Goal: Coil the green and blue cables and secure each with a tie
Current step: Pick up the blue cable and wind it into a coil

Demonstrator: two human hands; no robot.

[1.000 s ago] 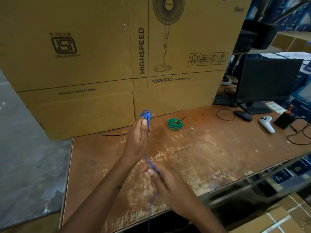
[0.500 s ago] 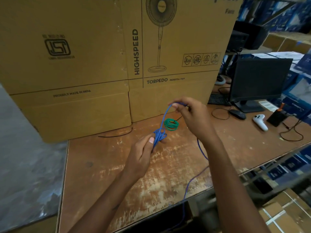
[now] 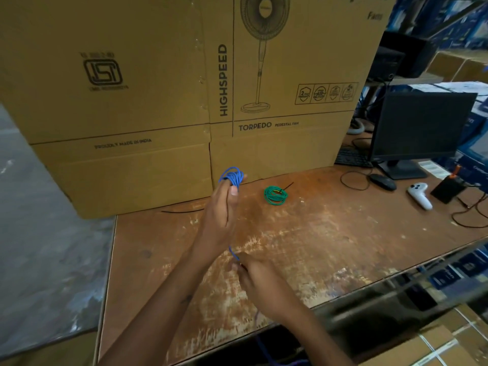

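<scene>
Up above the scuffed brown wooden worktop [image 3: 330,247], the left hand [image 3: 220,215] is raised with a bundle of thin blue cable [image 3: 233,177] looped at its fingertips. Several bright, tight blue turns bunch together there, thumb pressed against them, fingers curled round the loops. From the bundle one blue strand drops down behind the palm and reappears just below the wrist, running to the right hand [image 3: 260,282]. That hand sits lower and nearer the worktop's front edge, its fingers closed in a pinch on the strand. More blue cable hangs below the worktop edge, blurred and dark.

Over to the right of the raised hand, the thin green cable [image 3: 275,195] lies flat on the worktop as a small, neat round coil, many turns stacked close. A thin black tie [image 3: 287,185] sticks out from its upper right side; whether it is fully cinched is hard to tell. The coil is well apart from both hands.

Behind everything stand the large brown cardboard fan boxes [image 3: 158,101], printed with a pedestal fan. A loose thin black strip [image 3: 182,211] lies on the worktop near the boxes' base, left of the raised hand. Far right: a black computer monitor [image 3: 420,128], a black mouse [image 3: 383,181] and a white handheld controller [image 3: 420,194].
</scene>
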